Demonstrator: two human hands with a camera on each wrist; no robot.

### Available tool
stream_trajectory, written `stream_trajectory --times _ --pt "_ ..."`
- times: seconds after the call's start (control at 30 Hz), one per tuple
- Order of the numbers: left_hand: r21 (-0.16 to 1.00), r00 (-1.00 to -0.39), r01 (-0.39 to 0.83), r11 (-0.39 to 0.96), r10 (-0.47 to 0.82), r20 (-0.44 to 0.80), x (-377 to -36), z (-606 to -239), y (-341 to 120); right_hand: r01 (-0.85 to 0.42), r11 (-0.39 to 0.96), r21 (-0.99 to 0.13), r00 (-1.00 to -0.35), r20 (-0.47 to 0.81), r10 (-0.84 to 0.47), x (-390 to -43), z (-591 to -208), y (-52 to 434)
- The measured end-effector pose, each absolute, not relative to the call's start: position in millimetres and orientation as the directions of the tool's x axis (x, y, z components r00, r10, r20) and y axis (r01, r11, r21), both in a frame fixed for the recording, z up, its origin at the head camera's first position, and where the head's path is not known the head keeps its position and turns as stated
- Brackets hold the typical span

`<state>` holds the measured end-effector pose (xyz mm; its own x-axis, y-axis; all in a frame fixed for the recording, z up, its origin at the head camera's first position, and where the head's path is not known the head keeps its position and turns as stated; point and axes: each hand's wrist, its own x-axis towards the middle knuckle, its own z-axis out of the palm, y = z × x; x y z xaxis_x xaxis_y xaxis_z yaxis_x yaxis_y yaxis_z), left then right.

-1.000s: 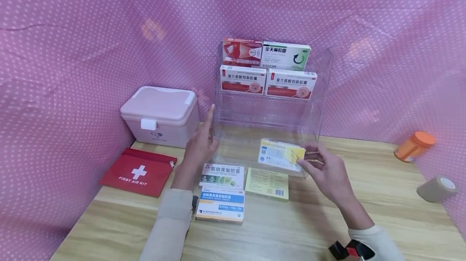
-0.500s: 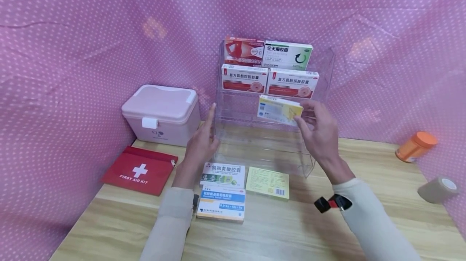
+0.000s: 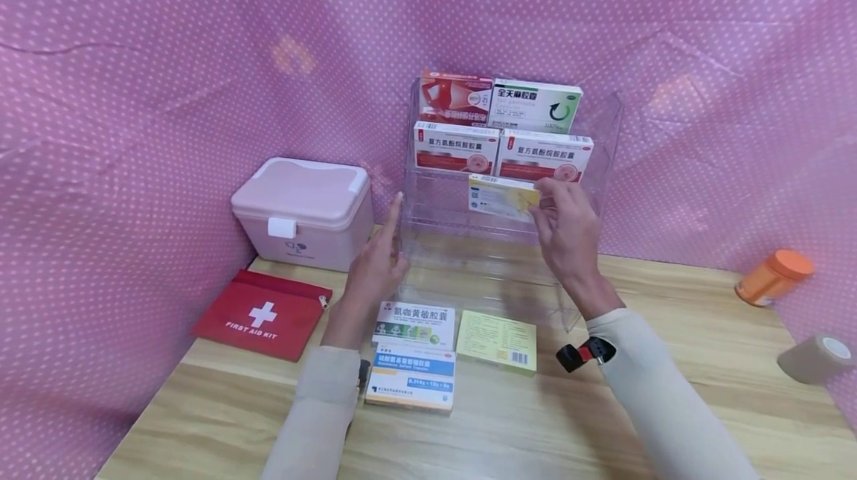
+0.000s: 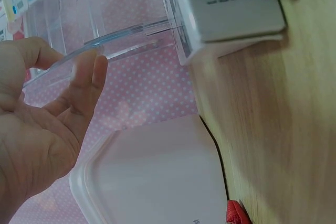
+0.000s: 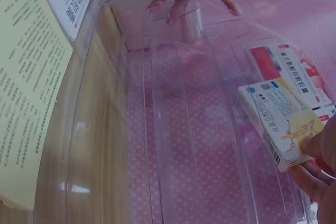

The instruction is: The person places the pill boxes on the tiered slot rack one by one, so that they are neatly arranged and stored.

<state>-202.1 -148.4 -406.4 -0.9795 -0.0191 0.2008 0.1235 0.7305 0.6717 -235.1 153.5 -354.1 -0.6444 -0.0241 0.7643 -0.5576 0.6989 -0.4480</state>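
My right hand [image 3: 569, 231] pinches a white-and-yellow medicine box [image 3: 502, 199] by its right end, thumb in front. In the head view the box overlaps the third tier of a clear acrylic display rack [image 3: 478, 260], just below two red-and-white medicine boxes [image 3: 457, 149]. The right wrist view shows the held box [image 5: 281, 116] tilted, its printed face visible. My left hand [image 3: 377, 268] is at the rack's left side, index finger extended upward. Up close in the left wrist view, the fingertips of my left hand [image 4: 50, 108] meet the edge of the clear side panel [image 4: 123, 35].
The rack's top tier holds a red box [image 3: 457, 98] and a green-and-white box [image 3: 535, 104]. Several boxes, including a pale yellow box [image 3: 497, 338], lie in front. A pink case [image 3: 301, 212] and red first aid pouch [image 3: 264, 314] are left; an orange bottle [image 3: 774, 277] is right.
My right hand has raised the white-and-yellow box from the rack's bottom front to its third tier, then moved it slightly left. My left hand stays at the rack's side.
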Motion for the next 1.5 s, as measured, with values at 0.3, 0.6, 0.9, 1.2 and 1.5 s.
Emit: stream_trajectory --times 0.3,0.6,0.9,1.2,1.5 --pt "0.663 -0.981 0.113 0.74 -0.022 0.192 -202.7 -405.9 -149.0 -0.512 0.702 -0.494 -0.716 0.698 -0.03 -250.0 -354.9 139.2" --pt "0.684 -0.982 0.114 0.721 -0.023 0.187 -202.6 -406.7 -148.4 -0.469 0.679 -0.565 -0.798 0.6 -0.053 -255.7 -363.6 108.4" --pt "0.677 -0.98 0.127 0.725 -0.015 0.2 -201.7 -404.7 -148.5 -0.498 0.702 -0.509 -0.796 0.589 -0.137 -256.1 -357.6 87.1" --pt "0.662 -0.98 0.115 0.741 -0.026 0.199 -203.5 -406.9 -148.1 -0.523 0.741 -0.422 -0.81 0.516 -0.278 -252.2 -353.7 85.9" --pt "0.666 -0.98 0.114 0.737 -0.026 0.197 -204.0 -407.3 -147.8 -0.464 0.792 -0.396 -0.879 0.315 -0.358 -239.7 -344.0 97.3"
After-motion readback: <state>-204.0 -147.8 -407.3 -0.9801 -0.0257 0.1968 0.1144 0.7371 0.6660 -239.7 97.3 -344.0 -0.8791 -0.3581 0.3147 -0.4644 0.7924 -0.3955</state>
